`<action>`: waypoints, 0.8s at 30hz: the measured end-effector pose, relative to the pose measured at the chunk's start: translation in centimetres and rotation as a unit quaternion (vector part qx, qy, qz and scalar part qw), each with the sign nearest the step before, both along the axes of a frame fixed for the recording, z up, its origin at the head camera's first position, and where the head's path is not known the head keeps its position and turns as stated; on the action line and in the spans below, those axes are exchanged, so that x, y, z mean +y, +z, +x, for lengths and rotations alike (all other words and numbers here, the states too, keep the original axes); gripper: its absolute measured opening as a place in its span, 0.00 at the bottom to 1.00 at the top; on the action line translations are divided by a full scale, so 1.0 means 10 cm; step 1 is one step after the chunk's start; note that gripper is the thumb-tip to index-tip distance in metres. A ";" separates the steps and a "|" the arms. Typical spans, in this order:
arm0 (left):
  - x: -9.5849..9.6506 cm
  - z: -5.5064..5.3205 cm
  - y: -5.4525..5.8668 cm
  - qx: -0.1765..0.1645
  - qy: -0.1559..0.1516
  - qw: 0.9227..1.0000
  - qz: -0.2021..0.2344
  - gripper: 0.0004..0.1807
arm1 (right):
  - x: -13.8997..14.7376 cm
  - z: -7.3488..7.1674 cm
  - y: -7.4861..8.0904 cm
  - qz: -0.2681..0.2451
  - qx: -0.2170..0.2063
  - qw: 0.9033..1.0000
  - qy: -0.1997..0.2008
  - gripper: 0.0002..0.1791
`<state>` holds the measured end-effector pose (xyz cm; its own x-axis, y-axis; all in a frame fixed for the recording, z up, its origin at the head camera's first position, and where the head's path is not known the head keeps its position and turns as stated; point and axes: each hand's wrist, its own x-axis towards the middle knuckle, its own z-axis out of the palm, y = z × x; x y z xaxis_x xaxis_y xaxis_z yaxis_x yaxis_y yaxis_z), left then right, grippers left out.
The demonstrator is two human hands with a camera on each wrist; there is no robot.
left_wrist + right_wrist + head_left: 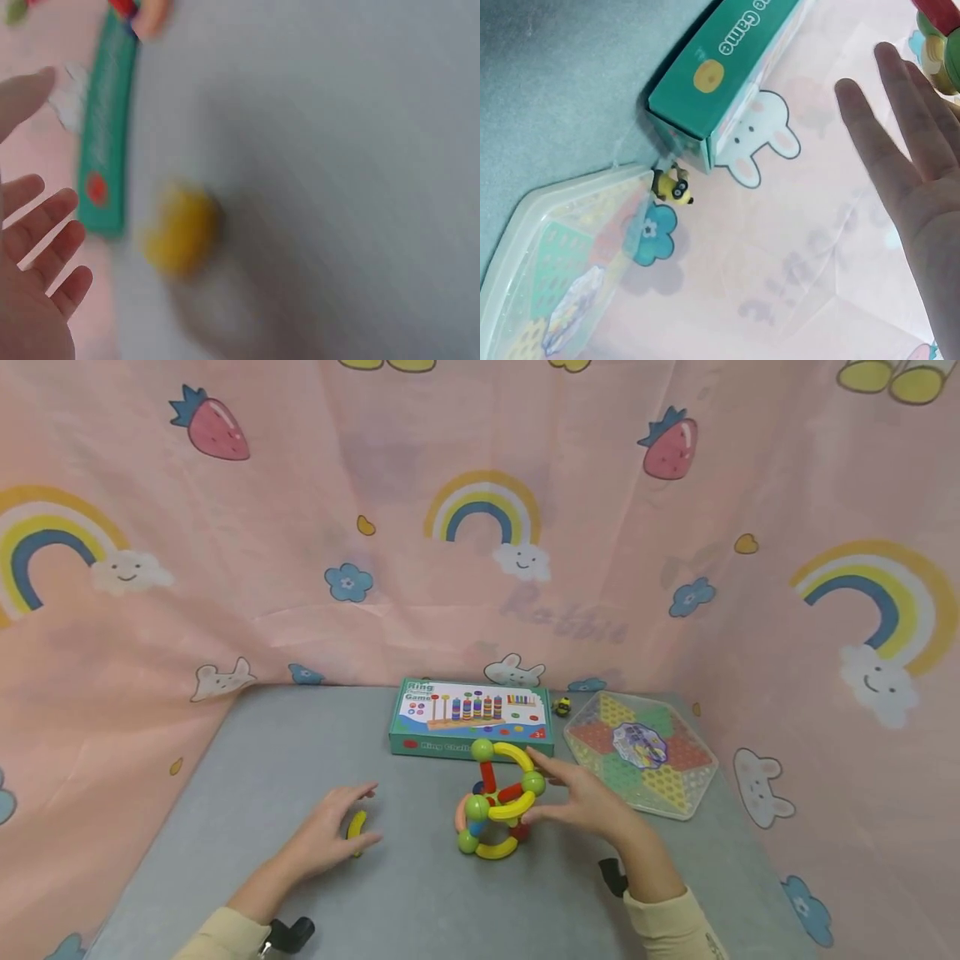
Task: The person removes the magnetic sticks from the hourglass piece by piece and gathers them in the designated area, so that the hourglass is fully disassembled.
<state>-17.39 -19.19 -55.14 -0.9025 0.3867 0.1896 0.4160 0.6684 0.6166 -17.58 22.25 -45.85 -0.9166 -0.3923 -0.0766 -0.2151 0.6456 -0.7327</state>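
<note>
A magnetic stick-and-ball toy structure [495, 852] with green balls and yellow, red, blue and orange rods stands on the grey table. Beside its right side is my right hand [581, 797], thumb and forefinger spread around a green ball [534, 783]; contact is hard to make out. That hand's [930, 172] other fingers extend straight in the right wrist view. Over a loose yellow curved rod [356, 833] reaches my left hand [326, 835], thumb and fingers apart. In the left wrist view this rod [184, 231] is blurred and the hand [37, 255] looks spread.
Behind the structure lies a green Ring Challenge Game box [472, 718]. A small yellow-and-black figure [562, 706] sits next to it. To the right is a clear hexagonal case [682, 810] with a coloured star pattern. A pink printed cloth [420, 627] borders the table.
</note>
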 end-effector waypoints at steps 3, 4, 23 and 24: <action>0.22 0.00 0.24 0.011 -0.029 0.999 0.032 0.36 | -0.01 0.01 0.00 -0.005 -0.005 1.000 -0.002 0.54; 0.29 0.00 0.31 0.009 -0.041 0.998 0.046 0.34 | -0.01 0.01 0.00 -0.007 -0.006 1.000 -0.002 0.54; 0.99 -0.16 0.78 -0.003 -0.145 0.984 0.103 0.30 | -0.02 0.01 -0.01 -0.002 0.001 1.000 -0.006 0.53; 1.02 -0.14 0.80 -0.003 -0.152 0.983 0.100 0.30 | -0.02 0.01 -0.01 -0.002 0.001 1.000 -0.005 0.53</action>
